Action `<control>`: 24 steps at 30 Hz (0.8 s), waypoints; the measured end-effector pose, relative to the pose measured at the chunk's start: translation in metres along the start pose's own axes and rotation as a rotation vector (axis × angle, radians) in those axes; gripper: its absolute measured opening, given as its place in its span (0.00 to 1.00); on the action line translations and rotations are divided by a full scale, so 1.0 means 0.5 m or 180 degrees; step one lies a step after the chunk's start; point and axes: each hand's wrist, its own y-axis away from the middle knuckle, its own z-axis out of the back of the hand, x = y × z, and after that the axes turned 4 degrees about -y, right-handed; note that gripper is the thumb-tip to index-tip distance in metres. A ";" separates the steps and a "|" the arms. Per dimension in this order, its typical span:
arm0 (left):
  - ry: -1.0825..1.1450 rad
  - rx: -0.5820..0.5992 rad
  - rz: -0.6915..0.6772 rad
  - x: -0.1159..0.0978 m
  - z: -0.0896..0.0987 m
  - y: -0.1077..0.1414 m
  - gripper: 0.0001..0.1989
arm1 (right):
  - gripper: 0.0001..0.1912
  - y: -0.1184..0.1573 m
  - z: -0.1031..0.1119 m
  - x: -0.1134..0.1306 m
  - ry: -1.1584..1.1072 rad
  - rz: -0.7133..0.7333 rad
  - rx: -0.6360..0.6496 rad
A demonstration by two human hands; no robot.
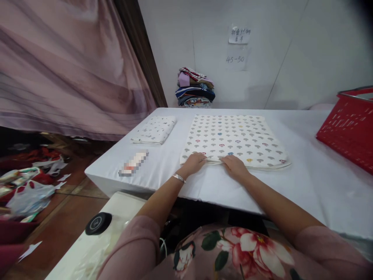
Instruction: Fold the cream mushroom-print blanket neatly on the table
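A white cloth with grey and coloured mushroom prints point(230, 136) lies folded in layers on the white-covered table point(300, 144). Its near edge is gripped by my left hand point(194, 162), fingers closed over the layers toward the left corner. Close by on the same edge, my right hand point(235, 167) also has its fingers closed on the cloth near the middle. The edge lifts slightly between the two hands. Both thumbs are largely hidden. A smaller folded white cloth with a dark print point(155, 129) rests to the left.
A blurred-out flat object point(133, 163) lies on the table's left side. At the right stands a red plastic basket point(346, 128). A pile of folded clothes point(195, 89) is against the back wall. Left below the table, a round black object point(98, 223) sits on a white surface.
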 end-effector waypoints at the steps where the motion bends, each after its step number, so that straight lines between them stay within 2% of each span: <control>1: -0.0021 -0.0007 0.0014 0.000 -0.001 -0.001 0.10 | 0.14 0.000 0.000 0.000 0.0004 0.0007 -0.0004; 6: -0.0091 -0.0310 0.0329 -0.001 -0.019 0.005 0.13 | 0.15 0.001 -0.001 0.000 -0.0023 -0.0017 0.0012; 10: -0.0141 -0.0403 0.0501 0.000 -0.028 0.017 0.14 | 0.15 0.001 -0.002 0.000 -0.0021 -0.0041 -0.0022; 18: -0.0634 -0.0294 -0.0032 -0.002 -0.026 0.035 0.15 | 0.15 0.002 -0.006 -0.004 -0.0056 0.0046 -0.0129; 21: -0.0702 -0.0295 -0.0234 -0.003 -0.024 0.038 0.12 | 0.15 0.003 -0.007 -0.005 -0.0041 0.0041 -0.0133; 24: -0.0749 -0.0240 -0.0218 -0.005 -0.024 0.038 0.09 | 0.15 0.003 -0.008 -0.005 -0.0016 0.0020 -0.0130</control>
